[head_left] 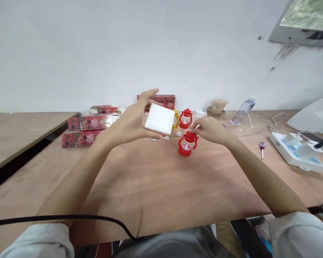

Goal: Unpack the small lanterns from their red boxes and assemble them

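The left hand (pixel 133 120) holds a white square box (pixel 160 119) up above the desk (pixel 140 179), its grip closed on the box with the thumb under the near edge and the fingers curled over the far edge. The right hand (pixel 210 129) rests on top of a small red toy lantern (pixel 187 143), its grip narrow, the fingertips pinching at the lantern's cap; the lantern stands on the desk, tilted slightly, just right of the box. Behind it stand a second red lantern (pixel 185 118) and a gold lantern (pixel 175 119), partly hidden by the box. Small silver pieces (pixel 167 137) lie scattered between them. Red printed cartons (pixel 87 129) lie to the left, more red cartons (pixel 165 100) against the wall. To the right are a plastic water bottle (pixel 243 110), a red-handled screwdriver (pixel 262 147) and a white device (pixel 296 152).
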A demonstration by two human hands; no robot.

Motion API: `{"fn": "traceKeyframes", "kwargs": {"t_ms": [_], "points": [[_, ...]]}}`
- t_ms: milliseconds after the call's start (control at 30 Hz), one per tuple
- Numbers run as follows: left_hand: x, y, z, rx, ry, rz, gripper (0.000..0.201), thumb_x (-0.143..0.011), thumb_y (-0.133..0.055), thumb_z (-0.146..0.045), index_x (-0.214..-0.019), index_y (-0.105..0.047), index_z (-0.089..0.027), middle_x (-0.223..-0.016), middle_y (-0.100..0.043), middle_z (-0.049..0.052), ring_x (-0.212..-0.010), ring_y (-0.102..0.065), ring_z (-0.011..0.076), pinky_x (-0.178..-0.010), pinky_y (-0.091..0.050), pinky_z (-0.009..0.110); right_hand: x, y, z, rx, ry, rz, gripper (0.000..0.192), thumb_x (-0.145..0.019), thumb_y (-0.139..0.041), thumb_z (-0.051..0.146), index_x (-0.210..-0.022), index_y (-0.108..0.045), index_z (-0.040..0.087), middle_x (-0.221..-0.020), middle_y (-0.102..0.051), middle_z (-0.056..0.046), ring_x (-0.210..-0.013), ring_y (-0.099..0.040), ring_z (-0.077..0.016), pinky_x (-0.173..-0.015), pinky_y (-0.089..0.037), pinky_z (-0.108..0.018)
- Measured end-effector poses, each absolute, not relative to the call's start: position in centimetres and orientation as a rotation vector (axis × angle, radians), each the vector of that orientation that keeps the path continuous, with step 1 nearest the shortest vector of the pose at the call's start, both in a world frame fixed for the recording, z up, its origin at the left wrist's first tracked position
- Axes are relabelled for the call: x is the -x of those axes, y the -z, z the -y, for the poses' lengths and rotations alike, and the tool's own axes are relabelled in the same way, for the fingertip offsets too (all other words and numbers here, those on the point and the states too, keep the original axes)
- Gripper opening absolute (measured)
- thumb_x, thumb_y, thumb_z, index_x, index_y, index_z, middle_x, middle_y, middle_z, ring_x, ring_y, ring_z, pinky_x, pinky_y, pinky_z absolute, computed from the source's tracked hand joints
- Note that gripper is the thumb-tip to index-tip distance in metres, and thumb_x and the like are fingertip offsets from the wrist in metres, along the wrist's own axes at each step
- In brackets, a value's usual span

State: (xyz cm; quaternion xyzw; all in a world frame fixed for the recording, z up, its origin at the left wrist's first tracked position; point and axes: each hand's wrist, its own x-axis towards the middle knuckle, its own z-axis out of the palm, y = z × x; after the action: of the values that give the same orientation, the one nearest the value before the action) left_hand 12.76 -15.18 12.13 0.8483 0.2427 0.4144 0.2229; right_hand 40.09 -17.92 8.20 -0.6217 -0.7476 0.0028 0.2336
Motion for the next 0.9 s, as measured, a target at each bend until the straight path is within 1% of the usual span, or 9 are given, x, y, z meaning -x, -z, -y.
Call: {"fn": "traceKeyframes", "kwargs": {"t_ms": [100,200,267,367,467,567,700,800,900], "points": [[-13.2,-11.6,15.4,-2.302,-1.187,-0.699,0.081,-0.044,-0.088,-0.035,-0.114,-0.050,-0.021,-0.109,-0.060,0.008,-0.102,-0.060,0.0291,-0.084,-0.049,0.040,-39.0,-9.4,18.9,1.490,0.022,1.941,0.014,-0.082,-0.058,0.028,-0.079,-0.069,0.020,-0.083,-0.070,-0.006,-0.075,-0.063,-0.0204,-0.069,-0.046,-0.036],[-13.4,-11.2,15.4,-2.447,-1.188,-0.805,0.071,-0.048,-0.087,-0.039,-0.105,-0.050,-0.020,-0.107,-0.059,0.007,-0.099,-0.059,0.0275,-0.084,-0.047,0.039,-36.6,-10.2,20.2,1.221,0.063,1.858,0.023,-0.088,-0.051,0.038,-0.094,-0.066,0.021,-0.094,-0.068,-0.005,-0.083,-0.062,-0.0182,-0.075,-0.048,-0.036],[-13.6,-10.9,15.4,-2.553,-1.182,-0.853,0.069,-0.051,-0.085,-0.043,-0.105,-0.049,-0.019,-0.105,-0.059,0.006,-0.096,-0.058,0.0263,-0.082,-0.046,0.038,-34.8,-10.4,21.1,1.178,0.113,1.865,0.026,-0.088,-0.052,0.044,-0.089,-0.065,0.021,-0.090,-0.066,-0.004,-0.082,-0.060,-0.0175,-0.075,-0.047,-0.034],[-14.0,-10.3,15.1,-2.672,-1.284,-0.872,0.064,-0.058,-0.079,-0.048,-0.107,-0.049,-0.019,-0.105,-0.058,0.007,-0.097,-0.056,0.0262,-0.082,-0.044,0.037,-32.5,-10.1,21.8,1.288,0.133,1.872,0.036,-0.082,-0.056,0.054,-0.074,-0.059,0.020,-0.079,-0.060,-0.004,-0.076,-0.057,-0.0179,-0.070,-0.044,-0.033],[-14.4,-9.5,14.6,-2.777,-1.451,-0.886,0.059,-0.066,-0.073,-0.053,-0.107,-0.049,-0.018,-0.104,-0.058,0.010,-0.099,-0.053,0.0275,-0.086,-0.041,0.040,-31.5,-9.5,21.7,1.319,0.114,1.807,0.042,-0.077,-0.058,0.062,-0.074,-0.053,0.020,-0.079,-0.057,-0.004,-0.073,-0.055,-0.0169,-0.066,-0.040,-0.031],[-14.8,-8.9,14.3,-2.825,-1.533,-0.867,0.060,-0.068,-0.069,-0.059,-0.107,-0.049,-0.018,-0.103,-0.057,0.011,-0.100,-0.053,0.0284,-0.086,-0.040,0.040,-31.5,-9.1,21.3,1.297,-0.010,1.774,0.043,-0.072,-0.064,0.061,-0.076,-0.049,0.021,-0.078,-0.056,-0.001,-0.065,-0.051,-0.0128,-0.059,-0.038,-0.028],[-14.8,-8.8,14.4,-2.737,-1.488,-0.822,0.064,-0.062,-0.072,-0.060,-0.105,-0.048,-0.018,-0.103,-0.056,0.010,-0.095,-0.056,0.0259,-0.077,-0.042,0.034,-31.8,-9.2,21.1,1.238,-0.129,1.741,0.042,-0.070,-0.070,0.054,-0.069,-0.045,0.021,-0.073,-0.054,0.002,-0.062,-0.049,-0.0102,-0.057,-0.037,-0.026],[-14.8,-9.0,14.7,-2.575,-1.446,-0.881,0.064,-0.057,-0.078,-0.055,-0.101,-0.049,-0.019,-0.100,-0.057,0.007,-0.086,-0.057,0.0224,-0.072,-0.043,0.031,-31.7,-9.1,20.9,1.141,-0.106,1.724,0.038,-0.073,-0.069,0.049,-0.068,-0.045,0.021,-0.073,-0.053,0.002,-0.066,-0.049,-0.0108,-0.061,-0.038,-0.027],[-14.5,-9.2,14.7,-2.426,-1.367,-0.965,0.064,-0.053,-0.083,-0.044,-0.101,-0.049,-0.019,-0.092,-0.059,0.003,-0.081,-0.058,0.0210,-0.070,-0.043,0.029,-31.7,-8.9,20.6,1.037,-0.028,1.760,0.036,-0.078,-0.065,0.047,-0.066,-0.044,0.021,-0.074,-0.051,0.001,-0.071,-0.050,-0.0124,-0.065,-0.040,-0.029]]}}
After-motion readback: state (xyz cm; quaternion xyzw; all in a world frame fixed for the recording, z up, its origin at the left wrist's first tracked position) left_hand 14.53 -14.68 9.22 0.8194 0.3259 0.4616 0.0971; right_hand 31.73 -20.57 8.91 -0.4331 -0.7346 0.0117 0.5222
